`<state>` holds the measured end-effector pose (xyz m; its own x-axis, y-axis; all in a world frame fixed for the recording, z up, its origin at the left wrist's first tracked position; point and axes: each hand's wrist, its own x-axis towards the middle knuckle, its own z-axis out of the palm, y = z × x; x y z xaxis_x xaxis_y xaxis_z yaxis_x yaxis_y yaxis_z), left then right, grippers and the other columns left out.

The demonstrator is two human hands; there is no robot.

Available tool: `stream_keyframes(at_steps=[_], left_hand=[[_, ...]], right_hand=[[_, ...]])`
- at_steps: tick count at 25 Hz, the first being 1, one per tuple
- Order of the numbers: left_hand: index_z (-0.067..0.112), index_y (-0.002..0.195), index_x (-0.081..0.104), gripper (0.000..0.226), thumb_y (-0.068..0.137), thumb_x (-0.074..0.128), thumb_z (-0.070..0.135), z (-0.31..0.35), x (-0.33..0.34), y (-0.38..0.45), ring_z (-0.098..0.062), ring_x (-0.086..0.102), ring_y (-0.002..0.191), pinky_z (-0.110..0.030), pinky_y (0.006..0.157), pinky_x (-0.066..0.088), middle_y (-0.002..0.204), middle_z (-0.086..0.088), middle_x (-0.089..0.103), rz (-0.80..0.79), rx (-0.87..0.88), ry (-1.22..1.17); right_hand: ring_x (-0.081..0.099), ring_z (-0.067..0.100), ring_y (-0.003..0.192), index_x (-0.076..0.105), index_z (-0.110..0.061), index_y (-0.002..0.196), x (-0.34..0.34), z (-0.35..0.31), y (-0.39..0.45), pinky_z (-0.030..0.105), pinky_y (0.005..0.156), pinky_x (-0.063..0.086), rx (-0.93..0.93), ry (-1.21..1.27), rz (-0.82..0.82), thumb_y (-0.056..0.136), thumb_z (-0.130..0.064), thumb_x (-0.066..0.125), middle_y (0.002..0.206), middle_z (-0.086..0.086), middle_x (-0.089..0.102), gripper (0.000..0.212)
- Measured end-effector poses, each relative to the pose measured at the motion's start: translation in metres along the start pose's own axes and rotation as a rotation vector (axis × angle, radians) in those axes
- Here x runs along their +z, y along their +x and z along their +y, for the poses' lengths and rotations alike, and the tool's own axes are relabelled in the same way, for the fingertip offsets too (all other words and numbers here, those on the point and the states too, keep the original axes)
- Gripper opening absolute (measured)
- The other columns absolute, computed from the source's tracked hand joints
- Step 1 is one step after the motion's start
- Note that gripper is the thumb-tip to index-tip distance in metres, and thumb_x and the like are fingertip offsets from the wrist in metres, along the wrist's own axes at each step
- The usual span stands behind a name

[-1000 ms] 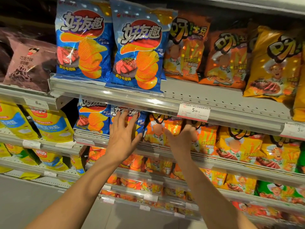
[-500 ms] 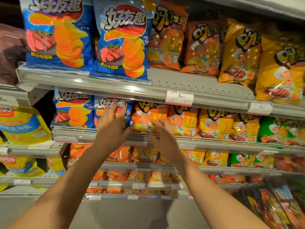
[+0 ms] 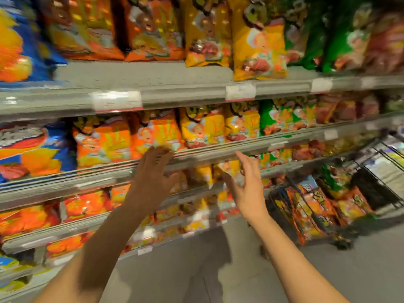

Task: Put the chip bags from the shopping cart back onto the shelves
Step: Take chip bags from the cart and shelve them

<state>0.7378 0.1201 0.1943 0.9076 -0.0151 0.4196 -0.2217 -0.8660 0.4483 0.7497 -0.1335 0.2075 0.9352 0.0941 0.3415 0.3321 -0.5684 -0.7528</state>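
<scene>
Both hands have come off the bags they were touching on the middle shelf half a second ago, and the whole view has swung right, so the shopping cart (image 3: 341, 206) now shows at the lower right where only shelving showed before. That reads to me as one bag settled and the person turning for the next

Biggest in sight are the shelves (image 3: 175, 95), several tiers running across the frame, packed with upright chip bags: blue ones at the far left, orange (image 3: 102, 141) and yellow (image 3: 203, 127) in the middle, green towards the right. White price tags sit along the rails. Everything is smeared by motion, so print on the packs is unreadable

The cart stands close against the shelving, its wire basket holding more chip bags (image 3: 310, 211), orange and yellow packs leaning on edge. Those are what remains to be shelved, so the job is plainly not finished

The left hand (image 3: 153, 176) hangs in front of the middle shelf rail, fingers spread and straight, holding nothing. The right hand (image 3: 249, 184) is just beside it, nearer the cart, palm turned inward, fingers loose, also empty. Neither touches a bag that I can make out

Next comes a reach down and right into the basket, I'd judge, with the right hand the nearer one
</scene>
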Motion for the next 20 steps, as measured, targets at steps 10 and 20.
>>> stream_keyframes(at_steps=[10, 20], left_hand=[[0.018, 0.130, 0.060, 0.046, 0.096, 0.050, 0.046, 0.256, 0.245, 0.084, -0.034, 0.055, 0.115, -0.046, 0.100, 0.044, 0.121, -0.024, 0.065, -0.424, 0.281, -0.203], [0.010, 0.144, 0.051, 0.056, 0.094, 0.068, 0.029, 0.381, 0.464, 0.179, -0.029, 0.043, 0.138, -0.035, 0.115, 0.032, 0.147, -0.011, 0.047, -0.844, 0.356, -0.291]], right_hand=[[0.047, 0.025, 0.130, 0.052, -0.012, 0.142, -0.236, 0.249, -0.036, 0.015, 0.100, 0.037, 0.483, -0.051, 0.262, 0.095, -0.016, 0.069, 0.137, 0.008, 0.052, 0.050], [0.058, 0.021, 0.117, 0.054, -0.010, 0.139, -0.306, 0.397, -0.030, 0.044, 0.096, 0.053, 0.858, 0.015, 0.228, 0.092, -0.016, 0.074, 0.131, 0.007, 0.060, 0.051]])
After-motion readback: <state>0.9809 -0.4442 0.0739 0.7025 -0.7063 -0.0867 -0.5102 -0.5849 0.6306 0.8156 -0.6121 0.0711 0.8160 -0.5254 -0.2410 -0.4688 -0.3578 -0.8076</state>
